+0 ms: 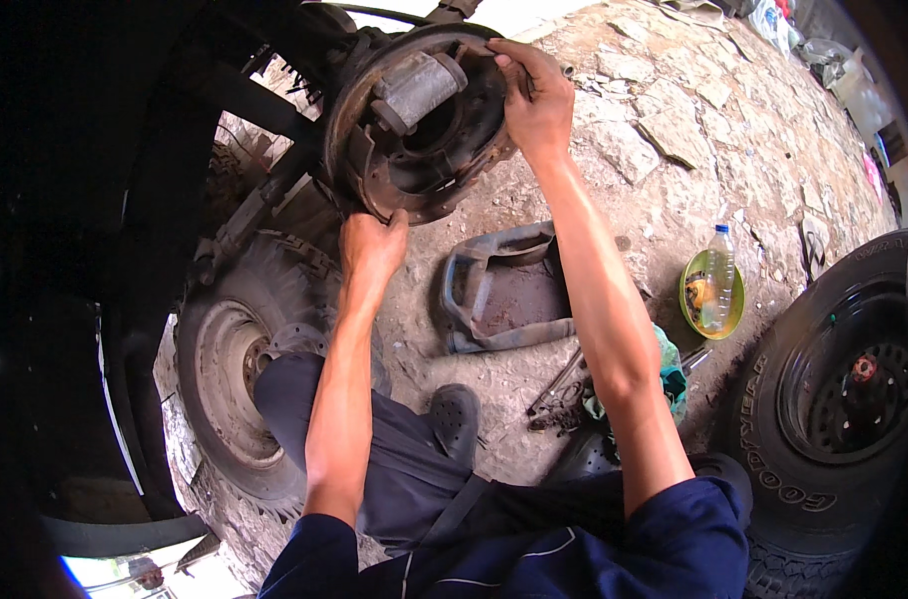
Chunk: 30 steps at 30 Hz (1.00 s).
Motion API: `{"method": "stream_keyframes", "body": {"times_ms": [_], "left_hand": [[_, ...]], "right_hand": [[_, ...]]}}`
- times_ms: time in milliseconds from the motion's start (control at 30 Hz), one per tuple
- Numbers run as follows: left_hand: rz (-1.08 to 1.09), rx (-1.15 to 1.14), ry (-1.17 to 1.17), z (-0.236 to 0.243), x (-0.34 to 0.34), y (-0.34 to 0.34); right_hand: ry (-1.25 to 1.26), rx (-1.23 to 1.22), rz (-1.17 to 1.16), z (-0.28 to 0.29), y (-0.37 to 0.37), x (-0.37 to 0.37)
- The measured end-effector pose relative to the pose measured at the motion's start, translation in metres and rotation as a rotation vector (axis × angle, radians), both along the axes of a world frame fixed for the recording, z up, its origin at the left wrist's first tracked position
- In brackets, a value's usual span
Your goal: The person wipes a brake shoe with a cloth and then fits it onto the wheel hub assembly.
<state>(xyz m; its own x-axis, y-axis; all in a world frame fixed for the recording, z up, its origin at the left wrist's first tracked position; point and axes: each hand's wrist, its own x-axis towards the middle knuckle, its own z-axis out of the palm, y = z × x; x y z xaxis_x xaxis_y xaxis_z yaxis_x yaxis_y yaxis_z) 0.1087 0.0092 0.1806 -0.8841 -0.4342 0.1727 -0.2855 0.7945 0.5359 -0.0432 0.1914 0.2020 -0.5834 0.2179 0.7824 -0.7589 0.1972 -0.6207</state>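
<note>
A round, rusty brake backing plate [429, 183] is held up at the top of the view, tilted, beside dark vehicle parts. A grey cylindrical part [417, 93] sits on its inner face. My left hand [372, 248] grips the plate's lower rim, thumb on the near side and fingers mostly hidden behind. On the upper right rim, my right hand [540, 108] is closed, its thumb and forefinger at the edge. Whether the plate is still joined to the axle behind it I cannot tell.
Below the plate lies a cut-open plastic can [519, 290] with brown residue. A green bowl [738, 304] holds a clear bottle [718, 275]. Tools [559, 384] and a green cloth [671, 374] lie nearby. Tyres stand left [210, 329] and right [773, 399]; the dark vehicle [65, 200] fills the left.
</note>
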Motion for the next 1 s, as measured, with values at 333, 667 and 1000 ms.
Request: {"method": "stream_keyframes", "body": {"times_ms": [333, 667, 1000], "left_hand": [[0.025, -0.026, -0.104, 0.009, -0.001, 0.006], [0.045, -0.052, -0.146, -0.005, -0.007, -0.012], [-0.051, -0.171, -0.232, 0.009, -0.012, -0.019]], "right_hand": [[0.123, 0.002, -0.043, -0.007, -0.001, -0.005], [-0.081, 0.342, -0.057, 0.013, -0.019, 0.043], [-0.316, 0.525, -0.126, 0.04, -0.041, 0.078]]}}
